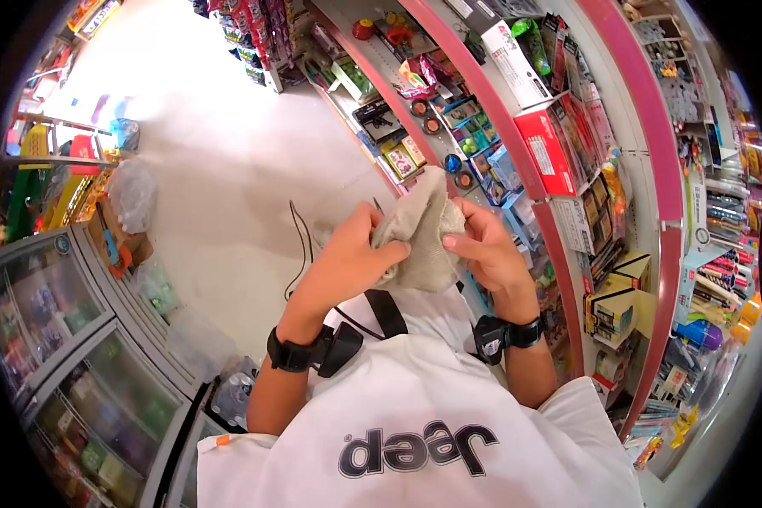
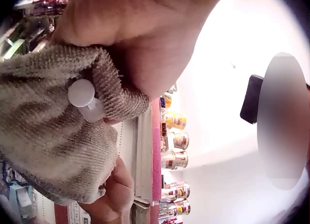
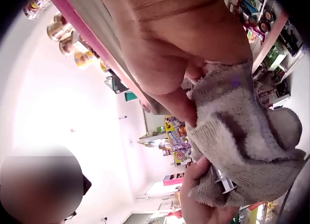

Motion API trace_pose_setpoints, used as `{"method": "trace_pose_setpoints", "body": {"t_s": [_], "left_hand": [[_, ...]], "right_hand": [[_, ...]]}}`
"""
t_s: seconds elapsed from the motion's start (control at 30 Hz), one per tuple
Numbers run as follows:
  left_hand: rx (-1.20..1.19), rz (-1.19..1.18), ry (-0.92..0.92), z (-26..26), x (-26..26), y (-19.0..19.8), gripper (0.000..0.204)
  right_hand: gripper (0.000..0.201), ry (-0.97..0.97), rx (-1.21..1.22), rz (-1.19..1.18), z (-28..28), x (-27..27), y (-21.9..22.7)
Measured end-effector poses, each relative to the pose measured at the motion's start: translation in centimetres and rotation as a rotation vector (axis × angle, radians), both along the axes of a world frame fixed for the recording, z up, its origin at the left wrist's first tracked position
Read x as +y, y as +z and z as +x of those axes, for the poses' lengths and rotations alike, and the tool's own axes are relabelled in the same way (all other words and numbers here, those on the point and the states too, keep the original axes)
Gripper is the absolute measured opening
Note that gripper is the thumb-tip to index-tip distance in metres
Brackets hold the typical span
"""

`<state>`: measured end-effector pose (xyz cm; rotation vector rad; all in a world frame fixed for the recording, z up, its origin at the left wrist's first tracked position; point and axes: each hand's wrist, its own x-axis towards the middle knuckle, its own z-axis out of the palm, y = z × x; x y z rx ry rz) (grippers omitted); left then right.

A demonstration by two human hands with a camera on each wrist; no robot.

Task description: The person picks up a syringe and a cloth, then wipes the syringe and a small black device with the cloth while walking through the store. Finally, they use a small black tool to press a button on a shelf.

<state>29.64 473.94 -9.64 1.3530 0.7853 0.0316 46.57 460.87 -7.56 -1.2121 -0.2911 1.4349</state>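
A grey-beige ribbed cloth is held up in front of the chest between both hands. The left hand grips its left side, thumb on top. The right hand pinches its right edge between thumb and fingers. In the left wrist view a small white plastic piece with a round head lies against the cloth, near the left hand. The right wrist view has a white piece by the cloth's lower fold, beside the left hand's fingers; the right hand holds the upper end.
Pink-edged shelves with boxes and small packaged goods rise at the right. Glass-door cabinets stand at the lower left, with a cardboard box and plastic bags above them. A dark cable hangs left of the left hand.
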Motion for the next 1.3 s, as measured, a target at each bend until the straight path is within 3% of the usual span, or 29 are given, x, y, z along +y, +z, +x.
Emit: {"method": "trace_pose_setpoints", "body": {"t_s": [0.17, 0.27, 0.4, 0.47, 0.53, 0.57, 0.67, 0.7, 0.83, 0.93, 1.1, 1.2, 1.23, 1.3], "left_hand": [[-0.083, -0.061, 0.087, 0.8, 4.5, 0.3, 0.030], [-0.133, -0.023, 0.182, 1.3, 7.3, -0.7, 0.026], [-0.252, -0.106, 0.211, 2.8, 12.6, 1.0, 0.029], [-0.262, -0.084, 0.176, 3.8, 15.0, 1.4, 0.030], [-0.241, 0.027, 0.096, 4.6, 17.3, 1.1, 0.033], [-0.208, -0.027, 0.071, 5.2, 18.8, 1.4, 0.031], [-0.101, 0.118, 0.317, 6.6, 21.0, 1.3, 0.031], [0.063, 0.270, 0.322, 7.0, 22.0, 1.4, 0.032], [-0.021, 0.891, 0.285, 8.1, 24.7, 2.0, 0.033], [0.005, 1.105, 0.039, 8.2, 26.8, 3.5, 0.026], [-0.176, 0.953, -0.106, 8.7, 29.6, 3.4, 0.022], [-0.269, 0.620, -0.229, 8.6, 31.0, 3.9, 0.020], [-0.301, 0.571, -0.240, 8.8, 31.4, 4.1, 0.020], [-0.354, 0.462, -0.255, 9.0, 31.7, 4.4, 0.018]], "right_hand": [[0.045, -0.095, 0.057, -0.014, 0.3, 5.3, -0.3], [0.046, -0.193, 0.309, 0.137, 0.8, 8.7, -1.0], [0.048, -0.102, 0.100, 0.114, 1.5, 14.0, -1.2], [0.045, -0.062, 0.264, 0.172, 2.4, 17.8, -2.2], [0.044, 0.099, 0.114, 0.234, 2.6, 21.5, -3.0], [0.041, 0.099, 0.206, 0.229, 3.2, 23.1, -2.8], [0.035, -0.013, 0.068, 0.166, 3.0, 26.3, -2.8], [0.026, -0.033, 0.029, 0.160, 3.1, 27.8, -2.5], [0.020, -0.164, -0.230, 0.014, 3.6, 29.7, -2.5], [0.020, -0.283, -0.428, -0.003, 3.4, 31.3, -2.6], [0.015, -0.463, -0.428, 0.009, 2.8, 32.4, -1.5], [0.015, -0.659, -0.449, -0.015, 1.3, 32.8, 0.5], [0.015, -0.804, -0.436, 0.091, 0.6, 33.3, 0.4], [0.017, -0.863, -0.389, 0.027, -0.4, 33.2, -0.2]]}}
